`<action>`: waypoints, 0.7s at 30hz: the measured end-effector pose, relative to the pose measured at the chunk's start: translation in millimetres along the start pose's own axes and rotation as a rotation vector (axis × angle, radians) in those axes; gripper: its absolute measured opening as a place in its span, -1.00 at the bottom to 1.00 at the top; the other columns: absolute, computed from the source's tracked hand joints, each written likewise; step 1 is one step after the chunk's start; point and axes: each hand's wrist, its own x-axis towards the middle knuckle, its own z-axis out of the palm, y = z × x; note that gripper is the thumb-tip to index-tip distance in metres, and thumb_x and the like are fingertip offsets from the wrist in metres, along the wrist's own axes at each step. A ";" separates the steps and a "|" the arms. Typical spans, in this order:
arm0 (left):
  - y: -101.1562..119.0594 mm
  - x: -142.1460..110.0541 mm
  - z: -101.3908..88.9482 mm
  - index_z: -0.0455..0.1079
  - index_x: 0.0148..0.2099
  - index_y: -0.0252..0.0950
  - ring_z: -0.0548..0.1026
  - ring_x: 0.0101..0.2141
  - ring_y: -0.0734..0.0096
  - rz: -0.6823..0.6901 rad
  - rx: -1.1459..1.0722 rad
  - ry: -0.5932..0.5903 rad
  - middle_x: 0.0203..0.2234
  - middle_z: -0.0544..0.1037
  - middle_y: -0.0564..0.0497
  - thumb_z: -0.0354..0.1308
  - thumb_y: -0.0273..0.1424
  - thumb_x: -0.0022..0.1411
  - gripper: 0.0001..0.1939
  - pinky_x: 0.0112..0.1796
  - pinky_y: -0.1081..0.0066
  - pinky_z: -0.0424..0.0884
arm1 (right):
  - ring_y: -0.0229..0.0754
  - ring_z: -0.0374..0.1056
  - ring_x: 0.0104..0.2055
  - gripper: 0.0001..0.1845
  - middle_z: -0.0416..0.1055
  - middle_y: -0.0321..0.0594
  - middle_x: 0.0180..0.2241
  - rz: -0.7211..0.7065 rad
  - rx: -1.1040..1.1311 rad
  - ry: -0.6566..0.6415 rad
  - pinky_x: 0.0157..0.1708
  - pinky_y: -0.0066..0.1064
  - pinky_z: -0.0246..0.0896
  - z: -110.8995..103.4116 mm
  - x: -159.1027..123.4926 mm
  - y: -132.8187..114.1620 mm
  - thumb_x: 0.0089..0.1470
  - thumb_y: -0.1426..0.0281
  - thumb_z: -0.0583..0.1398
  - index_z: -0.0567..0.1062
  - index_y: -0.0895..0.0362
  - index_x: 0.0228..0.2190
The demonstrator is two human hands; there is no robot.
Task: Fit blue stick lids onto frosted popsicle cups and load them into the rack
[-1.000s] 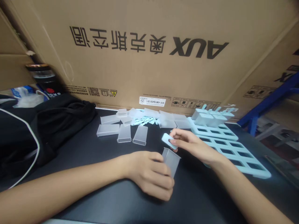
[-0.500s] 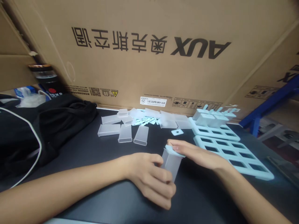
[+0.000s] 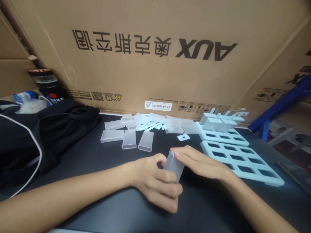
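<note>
My left hand point(image 3: 157, 183) is wrapped round a translucent plastic mould cup point(image 3: 174, 165), tilted on the black table point(image 3: 97, 168). My right hand point(image 3: 196, 161) lies over the cup's top, fingers pressed against the pale blue lid on it; the lid is mostly hidden under the fingers. A single pale blue lid point(image 3: 183, 137) lies flat on the table just beyond my right hand.
Several loose translucent cups point(image 3: 136, 136) and pale blue sticks lie near the big AUX cardboard box point(image 3: 155, 58). Two pale blue slotted racks point(image 3: 240, 158) sit at the right, the far one holding filled moulds point(image 3: 218, 122). A black bag point(image 3: 48, 129), white cable and bottle point(image 3: 47, 84) are left.
My right hand brought the pale blue lid down onto the cup and now presses on it. The cup has tilted further in my left hand.
</note>
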 end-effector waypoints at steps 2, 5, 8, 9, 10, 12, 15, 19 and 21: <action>0.1 -0.3 -0.4 0.42 -0.49 -0.08 0.35 -0.32 0.47 -0.015 0.024 -0.009 -0.36 0.54 0.25 0.17 -0.42 0.16 -0.81 -0.35 0.29 0.21 | -0.23 0.22 -0.37 -0.44 0.37 -0.30 -0.43 -0.029 -0.021 -0.039 -0.34 -0.38 0.17 0.9 2.2 0.9 0.30 -0.05 -0.05 0.47 0.11 -0.36; 0.1 -1.4 -1.0 0.43 -0.46 -0.07 0.35 -0.30 0.47 -0.034 0.065 -0.046 -0.34 0.55 0.26 0.19 -0.43 0.16 -0.83 -0.28 0.27 0.24 | -0.28 0.18 -0.38 -0.49 0.35 -0.34 -0.41 -0.049 -0.030 -0.113 -0.35 -0.41 0.12 2.2 5.0 3.1 0.33 -0.01 -0.06 0.41 0.12 -0.35; -0.1 -1.9 -1.3 0.44 -0.43 -0.09 0.35 -0.28 0.46 -0.068 0.096 -0.078 -0.33 0.55 0.25 0.20 -0.45 0.15 -0.85 -0.22 0.24 0.25 | -0.31 0.14 -0.40 -0.53 0.31 -0.36 -0.42 -0.048 -0.018 -0.135 -0.38 -0.43 0.08 2.9 5.7 6.7 0.33 0.01 -0.04 0.37 0.13 -0.33; -0.2 -1.9 -1.4 0.44 -0.43 -0.10 0.36 -0.27 0.46 -0.083 0.102 -0.087 -0.34 0.55 0.24 0.21 -0.46 0.15 -0.85 -0.20 0.23 0.25 | -0.31 0.13 -0.40 -0.53 0.30 -0.36 -0.43 -0.047 -0.015 -0.128 -0.39 -0.43 0.07 3.1 5.7 7.9 0.33 0.01 -0.03 0.35 0.13 -0.34; -0.4 -1.8 -1.4 0.44 -0.43 -0.10 0.37 -0.26 0.45 -0.094 0.104 -0.093 -0.34 0.54 0.24 0.21 -0.47 0.15 -0.85 -0.18 0.22 0.26 | -0.32 0.12 -0.41 -0.53 0.28 -0.37 -0.44 -0.047 -0.013 -0.118 -0.40 -0.43 0.06 3.4 5.6 8.9 0.32 0.00 -0.02 0.34 0.13 -0.35; -0.8 -1.7 -1.3 0.44 -0.43 -0.11 0.37 -0.25 0.44 -0.101 0.095 -0.094 -0.34 0.54 0.23 0.22 -0.48 0.14 -0.85 -0.14 0.19 0.28 | -0.32 0.10 -0.41 -0.52 0.25 -0.37 -0.45 -0.054 -0.003 -0.093 -0.41 -0.43 0.06 4.3 5.5 9.6 0.32 -0.01 -0.03 0.30 0.13 -0.39; -1.5 -2.0 -0.8 0.43 -0.43 -0.11 0.37 -0.26 0.43 -0.099 0.063 -0.088 -0.33 0.54 0.23 0.20 -0.48 0.15 -0.84 -0.05 0.13 0.29 | -0.31 0.12 -0.40 -0.49 0.24 -0.35 -0.45 -0.071 0.031 -0.062 -0.38 -0.42 0.09 6.4 5.7 7.7 0.32 -0.02 -0.06 0.28 0.13 -0.42; -1.7 -2.8 -0.5 0.41 -0.42 -0.09 0.39 -0.26 0.39 -0.100 0.030 -0.089 -0.30 0.55 0.24 0.19 -0.47 0.15 -0.85 0.00 0.07 0.29 | -0.27 0.17 -0.34 -0.46 0.31 -0.30 -0.39 -0.039 0.104 -0.031 -0.33 -0.41 0.14 9.1 6.1 3.2 0.30 -0.06 -0.05 0.34 0.13 -0.38; -1.3 -3.5 -0.4 0.39 -0.41 -0.08 0.41 -0.27 0.39 -0.101 0.002 -0.107 -0.30 0.56 0.23 0.21 -0.45 0.13 -0.86 0.00 0.07 0.30 | -0.26 0.17 -0.34 -0.46 0.30 -0.30 -0.39 -0.013 0.147 -0.042 -0.34 -0.42 0.14 10.0 6.4 1.2 0.28 -0.08 -0.02 0.36 0.13 -0.37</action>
